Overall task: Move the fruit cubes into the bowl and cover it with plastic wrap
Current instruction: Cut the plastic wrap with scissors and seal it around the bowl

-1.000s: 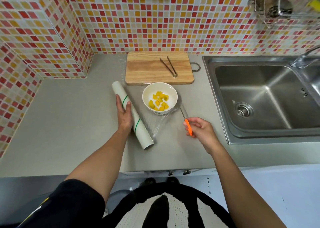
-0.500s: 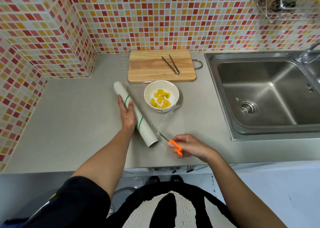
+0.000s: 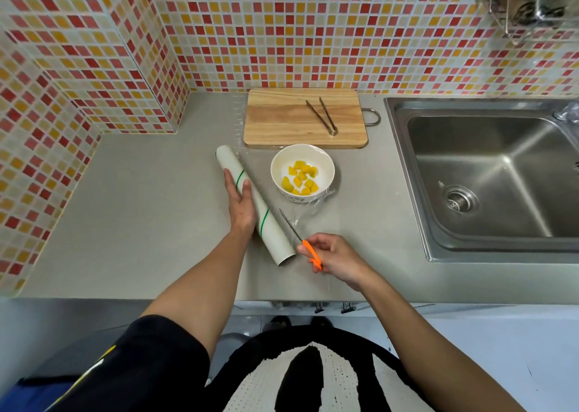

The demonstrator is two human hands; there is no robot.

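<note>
A white bowl (image 3: 326, 169) holds several yellow fruit cubes (image 3: 302, 178) and stands in front of the cutting board. Clear plastic wrap (image 3: 302, 216) stretches from the roll over the bowl and lies crumpled on the counter beside it. The white plastic wrap roll (image 3: 266, 220) lies diagonally left of the bowl. My left hand (image 3: 240, 206) rests on the roll with straight fingers. My right hand (image 3: 336, 259) grips orange-handled scissors (image 3: 296, 234), whose blades point up-left at the wrap next to the roll's near end.
A wooden cutting board (image 3: 282, 120) with metal tongs (image 3: 322, 114) lies behind the bowl. A steel sink (image 3: 488, 173) fills the right side. Tiled walls close the back and left. A wire rack (image 3: 529, 7) hangs top right.
My right hand carried the scissors from right of the bowl down to the roll's near end, and the blades now lie against the wrap. My left hand stayed on the roll.
</note>
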